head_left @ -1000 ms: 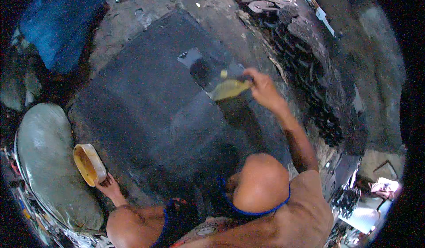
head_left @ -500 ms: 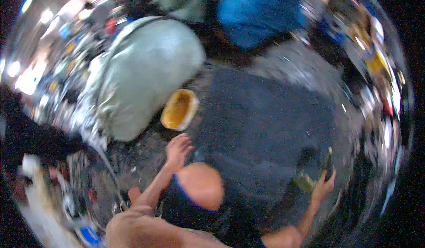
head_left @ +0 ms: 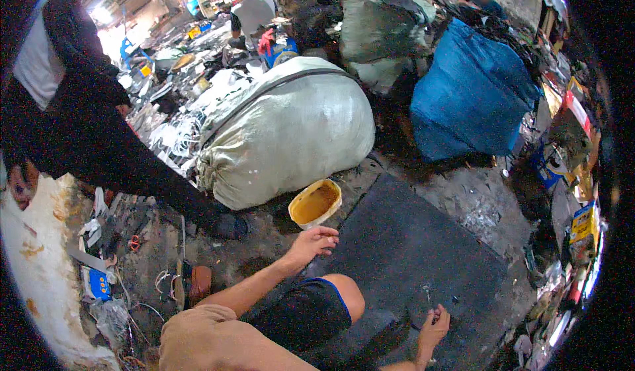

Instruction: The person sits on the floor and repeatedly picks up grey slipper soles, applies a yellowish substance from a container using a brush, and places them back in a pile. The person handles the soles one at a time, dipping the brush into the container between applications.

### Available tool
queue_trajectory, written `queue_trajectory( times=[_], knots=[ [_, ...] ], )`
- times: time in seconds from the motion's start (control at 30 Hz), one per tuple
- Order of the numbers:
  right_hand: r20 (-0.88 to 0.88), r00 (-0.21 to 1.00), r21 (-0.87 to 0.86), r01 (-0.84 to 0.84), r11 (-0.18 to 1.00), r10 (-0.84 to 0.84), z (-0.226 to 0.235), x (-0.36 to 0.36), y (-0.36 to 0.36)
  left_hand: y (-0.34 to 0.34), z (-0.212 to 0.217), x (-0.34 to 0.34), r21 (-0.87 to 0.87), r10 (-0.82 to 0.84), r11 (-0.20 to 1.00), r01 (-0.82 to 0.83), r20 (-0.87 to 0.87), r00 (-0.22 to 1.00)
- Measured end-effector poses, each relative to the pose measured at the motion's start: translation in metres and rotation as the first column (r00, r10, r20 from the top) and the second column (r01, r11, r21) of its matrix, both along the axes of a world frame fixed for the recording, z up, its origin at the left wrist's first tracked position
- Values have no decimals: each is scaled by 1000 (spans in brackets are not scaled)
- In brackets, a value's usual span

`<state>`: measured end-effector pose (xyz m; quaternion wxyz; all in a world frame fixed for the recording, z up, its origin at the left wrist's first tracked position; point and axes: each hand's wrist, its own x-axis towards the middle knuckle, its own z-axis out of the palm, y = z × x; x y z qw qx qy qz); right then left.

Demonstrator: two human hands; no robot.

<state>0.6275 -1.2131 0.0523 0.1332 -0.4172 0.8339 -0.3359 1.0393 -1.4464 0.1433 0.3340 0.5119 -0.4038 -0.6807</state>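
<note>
Left hand (head_left: 313,241) hangs loosely curled, empty, near the tub (head_left: 315,203); right hand (head_left: 433,326) pinches a small tool, best kept flat on the mat (head_left: 423,252).

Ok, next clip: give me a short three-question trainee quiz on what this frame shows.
1. True or false: the left hand rests inside the yellow tub.
2. What lies directly behind the yellow tub? A) the blue sack B) the grey-white sack C) a stack of tyres
3. What surface is the right hand on?

Key
1. False: it is near the tub, at the edge of the dark mat, fingers curled, holding nothing.
2. B
3. The dark mat; whether the fingers grip something small cannot be told.
</note>
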Motion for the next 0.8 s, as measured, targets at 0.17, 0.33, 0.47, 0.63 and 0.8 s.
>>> queue_trajectory(
  times=[0.17,0.33,0.47,0.63,0.8],
  knots=[
    [198,976,-97,116,988,-95,38,-35,29,6,39,4,22,110,994,-110,-6,994],
    [509,851,32,131,991,-128,132,10,40,11,117,2,-8,53,999,-53,112,992],
    [625,745,82,233,969,-232,163,43,38,13,151,-1,-175,-71,979,102,179,981],
    [355,929,89,81,993,-107,201,75,10,14,183,-11,-290,-251,897,334,289,924],
    [291,945,106,127,986,-153,222,89,-3,8,165,9,-205,-185,955,216,159,970]
  ],
)
